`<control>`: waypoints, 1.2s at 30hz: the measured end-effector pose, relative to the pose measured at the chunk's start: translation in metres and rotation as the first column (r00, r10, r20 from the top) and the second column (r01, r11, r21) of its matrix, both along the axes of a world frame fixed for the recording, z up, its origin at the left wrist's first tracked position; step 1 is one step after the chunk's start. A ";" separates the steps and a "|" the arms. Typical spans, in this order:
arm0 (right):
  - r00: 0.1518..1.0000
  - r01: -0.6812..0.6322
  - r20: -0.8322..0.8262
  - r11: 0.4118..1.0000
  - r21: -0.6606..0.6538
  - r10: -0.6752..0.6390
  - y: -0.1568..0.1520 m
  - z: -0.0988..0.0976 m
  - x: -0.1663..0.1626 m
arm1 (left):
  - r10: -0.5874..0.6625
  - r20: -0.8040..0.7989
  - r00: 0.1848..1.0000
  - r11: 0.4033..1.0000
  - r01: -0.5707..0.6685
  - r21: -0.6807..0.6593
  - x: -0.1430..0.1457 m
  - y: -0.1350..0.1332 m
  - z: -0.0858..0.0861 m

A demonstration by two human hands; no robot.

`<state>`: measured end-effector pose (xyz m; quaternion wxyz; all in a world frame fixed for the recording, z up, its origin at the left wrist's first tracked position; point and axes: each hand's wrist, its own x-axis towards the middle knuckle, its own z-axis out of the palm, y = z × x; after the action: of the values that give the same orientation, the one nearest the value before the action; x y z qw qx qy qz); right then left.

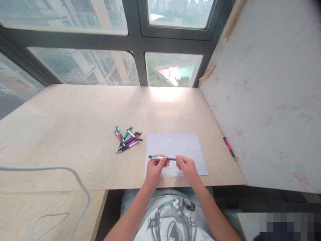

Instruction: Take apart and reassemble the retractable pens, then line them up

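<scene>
Both my hands hold a white and black pen level over a sheet of paper. My left hand pinches the pen around its middle, fingers closed. At the black tip end, the fingers of my right hand are closed on the pen, hiding its point. The paper bears faint lines of writing along its top, and the hands cover part of its lower half. Left of the paper lies a loose pile of pens in green, pink, blue, purple and white, several crossing each other.
A pink and black pen lies at the table's right edge against the flowered wall. A white cable loops over the lower left. Windows stand behind the marbled beige table.
</scene>
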<state>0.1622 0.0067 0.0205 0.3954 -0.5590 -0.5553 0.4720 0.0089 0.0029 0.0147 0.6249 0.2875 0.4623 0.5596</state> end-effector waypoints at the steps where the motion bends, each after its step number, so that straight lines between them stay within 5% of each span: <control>1: 1.000 -0.006 0.000 1.000 0.005 0.006 0.000 0.001 -0.001 | 0.009 -0.003 1.000 1.000 -0.009 0.005 0.000 0.000 0.000; 9: 0.999 -0.049 0.028 0.967 0.251 0.043 0.004 0.011 0.000 | 0.084 0.059 0.995 0.996 -0.082 -0.030 0.000 0.001 0.008; 18: 0.999 -0.026 0.043 0.994 0.106 0.021 0.007 0.007 0.004 | 0.021 0.154 0.988 0.999 -0.017 -0.027 -0.005 0.006 0.008; 26: 0.995 0.021 -0.102 0.998 0.052 -0.015 0.009 0.000 0.002 | -0.033 0.209 0.977 0.999 0.040 -0.028 -0.005 0.007 0.005; 36: 0.986 0.166 -0.035 0.979 0.120 -0.163 0.013 -0.008 0.012 | 0.006 0.261 0.965 0.997 0.015 -0.076 -0.009 0.012 0.002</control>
<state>0.1739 0.0199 0.0124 0.4736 -0.5718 -0.5302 0.4095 -0.0004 0.0154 0.0164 0.6923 0.1880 0.3967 0.5728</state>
